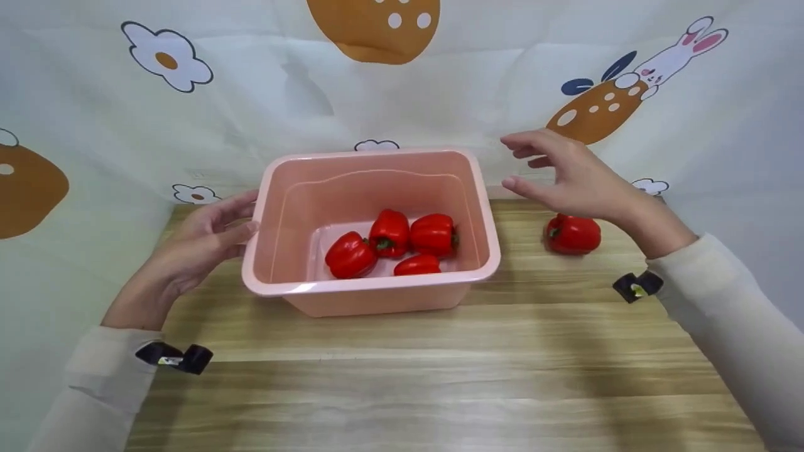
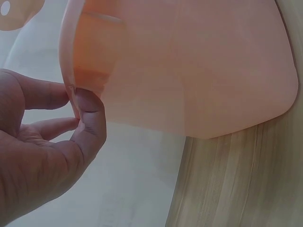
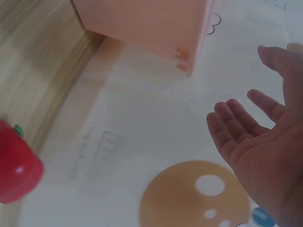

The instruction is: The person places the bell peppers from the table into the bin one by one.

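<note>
A pink plastic bin [image 1: 377,301] stands on the wooden table with several red bell peppers [image 1: 352,255] lying in its bottom. My left hand [image 1: 201,235] pinches the rim at the bin's left side. In the left wrist view, the thumb and fingers of that hand [image 2: 52,137] are bent around the rim [image 2: 66,52]. To the right of the bin, my right hand [image 1: 575,172] hovers in the air, thumb apart from loosely bent fingers, holding nothing. Below and behind its wrist, one more red bell pepper [image 1: 573,235] lies on the table.
A pale cloth wall [image 1: 245,94] printed with flowers and a rabbit rises right behind the bin and along both sides. The wooden table [image 1: 402,383] stretches in front of the bin. Small black devices [image 1: 637,286] sit at both sleeve cuffs.
</note>
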`<state>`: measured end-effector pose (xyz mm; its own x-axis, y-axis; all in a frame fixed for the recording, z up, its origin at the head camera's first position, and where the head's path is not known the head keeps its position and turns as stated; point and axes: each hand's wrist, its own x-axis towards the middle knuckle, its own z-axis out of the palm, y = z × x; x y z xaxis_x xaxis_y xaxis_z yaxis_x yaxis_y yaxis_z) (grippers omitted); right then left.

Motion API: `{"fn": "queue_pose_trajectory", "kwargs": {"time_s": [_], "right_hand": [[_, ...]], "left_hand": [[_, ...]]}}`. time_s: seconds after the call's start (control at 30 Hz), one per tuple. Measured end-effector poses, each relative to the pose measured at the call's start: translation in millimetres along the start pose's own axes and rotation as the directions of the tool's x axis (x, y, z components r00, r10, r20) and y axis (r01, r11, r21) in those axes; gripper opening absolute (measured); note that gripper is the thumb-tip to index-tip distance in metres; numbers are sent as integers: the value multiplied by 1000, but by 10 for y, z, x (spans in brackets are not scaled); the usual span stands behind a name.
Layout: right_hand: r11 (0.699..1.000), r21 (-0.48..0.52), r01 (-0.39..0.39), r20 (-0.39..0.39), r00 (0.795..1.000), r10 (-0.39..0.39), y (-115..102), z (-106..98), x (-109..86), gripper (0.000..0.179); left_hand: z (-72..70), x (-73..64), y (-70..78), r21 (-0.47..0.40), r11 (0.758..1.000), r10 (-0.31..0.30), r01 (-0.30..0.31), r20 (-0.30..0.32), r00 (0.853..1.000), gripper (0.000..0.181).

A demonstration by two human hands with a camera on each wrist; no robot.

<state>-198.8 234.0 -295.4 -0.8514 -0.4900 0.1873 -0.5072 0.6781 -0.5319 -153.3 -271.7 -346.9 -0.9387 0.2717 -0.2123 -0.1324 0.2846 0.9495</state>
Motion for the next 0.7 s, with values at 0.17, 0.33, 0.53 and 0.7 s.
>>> {"fn": "queue_pose_trajectory", "kwargs": {"time_s": [0.17, 0.33, 0.53, 0.7], "right_hand": [[989, 100, -111, -24, 993, 114, 226, 26, -98, 60], [963, 196, -183, -55, 979, 197, 410, 74, -189, 59], [926, 299, -231, -104, 957, 272, 614, 155, -383, 59], [883, 420, -211, -170, 937, 305, 787, 244, -538, 55]], "left_hand": [[-10, -11, -8, 13, 1000, -12, 12, -11, 1000, 68], [-10, -27, -30, 0, 1000, -10, 10, -4, 1000, 69], [1, -19, -36, -20, 1000, 4, -4, 13, 1000, 69], [9, 1, -34, -45, 999, 21, -21, 13, 1000, 68]]}}
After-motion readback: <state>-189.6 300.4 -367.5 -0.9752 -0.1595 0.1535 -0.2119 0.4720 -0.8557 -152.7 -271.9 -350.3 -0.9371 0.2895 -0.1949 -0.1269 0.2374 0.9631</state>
